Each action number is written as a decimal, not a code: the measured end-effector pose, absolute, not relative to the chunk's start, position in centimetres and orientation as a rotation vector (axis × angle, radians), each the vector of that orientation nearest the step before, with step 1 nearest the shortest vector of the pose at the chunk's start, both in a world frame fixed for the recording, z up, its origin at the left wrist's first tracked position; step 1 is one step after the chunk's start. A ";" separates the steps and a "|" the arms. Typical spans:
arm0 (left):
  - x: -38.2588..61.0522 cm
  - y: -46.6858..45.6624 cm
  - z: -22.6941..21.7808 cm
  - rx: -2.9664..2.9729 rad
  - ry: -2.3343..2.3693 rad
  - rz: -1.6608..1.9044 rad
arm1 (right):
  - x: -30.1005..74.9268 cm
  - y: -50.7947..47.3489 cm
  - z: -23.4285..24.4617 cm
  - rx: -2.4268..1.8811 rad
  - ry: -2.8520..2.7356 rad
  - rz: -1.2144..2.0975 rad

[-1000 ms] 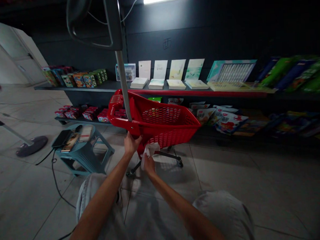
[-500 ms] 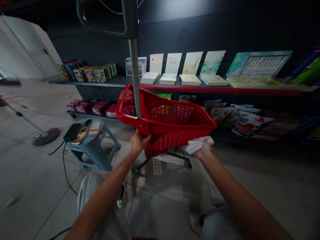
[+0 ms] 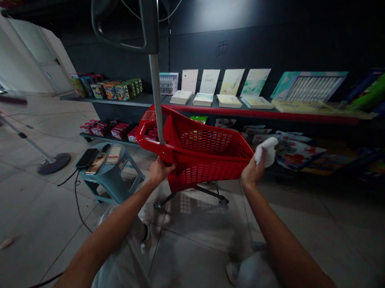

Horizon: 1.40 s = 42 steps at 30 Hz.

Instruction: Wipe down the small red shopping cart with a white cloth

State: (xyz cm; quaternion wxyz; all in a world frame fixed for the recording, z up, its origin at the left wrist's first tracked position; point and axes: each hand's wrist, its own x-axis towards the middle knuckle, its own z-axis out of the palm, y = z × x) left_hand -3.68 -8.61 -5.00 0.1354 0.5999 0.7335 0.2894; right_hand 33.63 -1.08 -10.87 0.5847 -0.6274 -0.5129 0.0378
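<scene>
Left hand (image 3: 158, 170) grips the near rim of the red basket cart (image 3: 200, 161), fingers curled over the edge just below the base of the grey handle pole (image 3: 157, 103), which rises toward 12 o'clock. Right hand (image 3: 252, 172) is closed around a crumpled white cloth (image 3: 266, 151), pressed at the cart's far right corner, at 3 o'clock from the left hand; the cloth bulges up above the fingers and touches the rim there. The cart stands on its dark wheeled frame (image 3: 195, 194) on the tiled floor (image 3: 47, 211), centre of view, between the two forearms. At 9 o'clock from the cart, a teal plastic stool (image 3: 112, 176) carrying a dark phone (image 3: 88, 157). At 12 to 2 o'clock, behind the cart, a dark shelf (image 3: 275, 114) with a red front edge holds a row of upright cards and stacked pads (image 3: 229, 100). Small coloured boxes (image 3: 112, 90) sit at 10 o'clock
</scene>
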 end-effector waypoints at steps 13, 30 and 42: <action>-6.4 -9.4 -4.7 1.755 2.239 0.568 | 30.8 -5.4 -9.2 -1.583 -1.847 -0.273; -4.0 -9.0 -5.0 1.763 2.326 0.414 | 31.0 -9.5 -6.7 -1.669 -1.985 -0.222; 0.7 -9.9 -5.9 1.888 1.898 0.249 | 30.2 -11.5 -5.0 -1.724 -1.949 0.102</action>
